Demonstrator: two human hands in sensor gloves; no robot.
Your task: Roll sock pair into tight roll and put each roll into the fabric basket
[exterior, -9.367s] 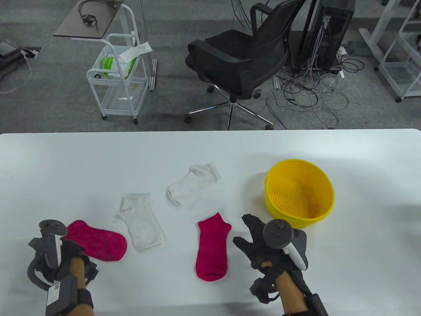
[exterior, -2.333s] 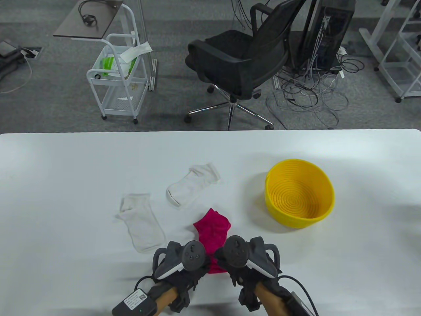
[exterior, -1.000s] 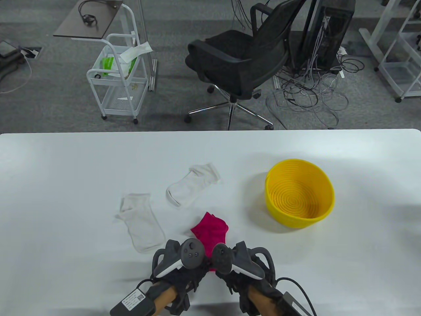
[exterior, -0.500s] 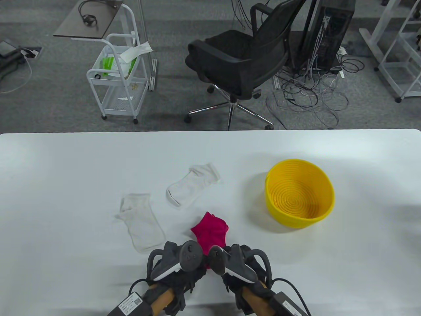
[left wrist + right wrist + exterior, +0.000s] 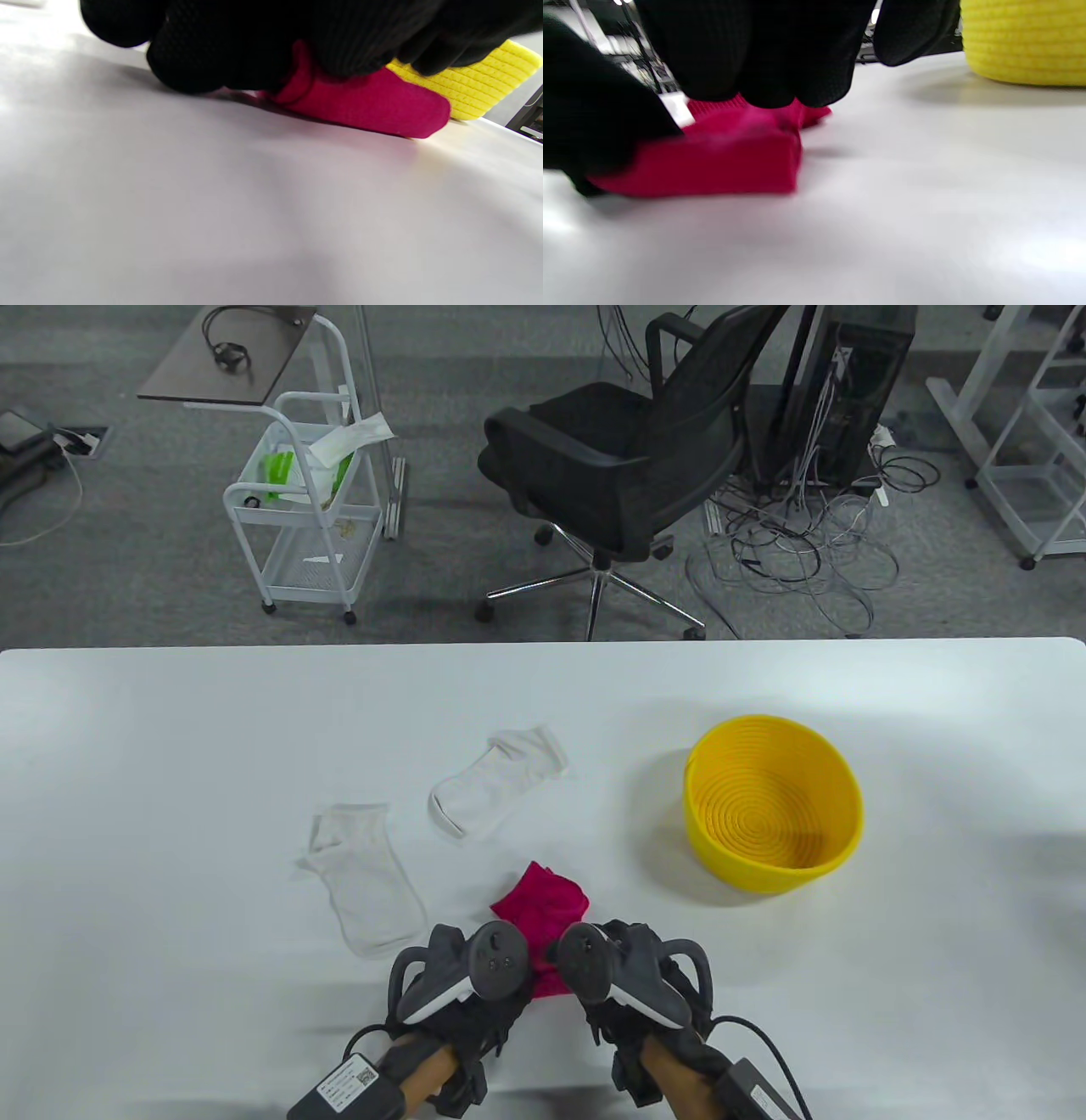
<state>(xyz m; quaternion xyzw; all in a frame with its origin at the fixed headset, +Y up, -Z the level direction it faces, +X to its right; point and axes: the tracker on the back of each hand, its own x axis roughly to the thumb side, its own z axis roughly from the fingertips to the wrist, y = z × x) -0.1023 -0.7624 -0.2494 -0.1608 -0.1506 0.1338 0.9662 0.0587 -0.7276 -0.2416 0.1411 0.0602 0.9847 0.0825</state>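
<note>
- Since a second ago, the pink sock pair (image 5: 543, 903) shows less unrolled length; it lies at the desk's (image 5: 170, 780) 6 o'clock edge
- Left hand (image 5: 471, 984) and right hand (image 5: 624, 976) grip its rolled end
- Yellow basket (image 5: 772, 806) sits at its 2 o'clock

Rt wrist view: black knit-gloved right hand (image 5: 763, 51) fills top of frame, fingers (image 5: 780, 80) curled down onto a rolled magenta sock bundle (image 5: 721, 161) at left-centre, lying on smooth white tabletop (image 5: 882, 220). Another black gloved shape at far left touches the bundle's left end. Yellow woven rope basket (image 5: 1022, 42) upper rt, apart from the bundle.
</note>
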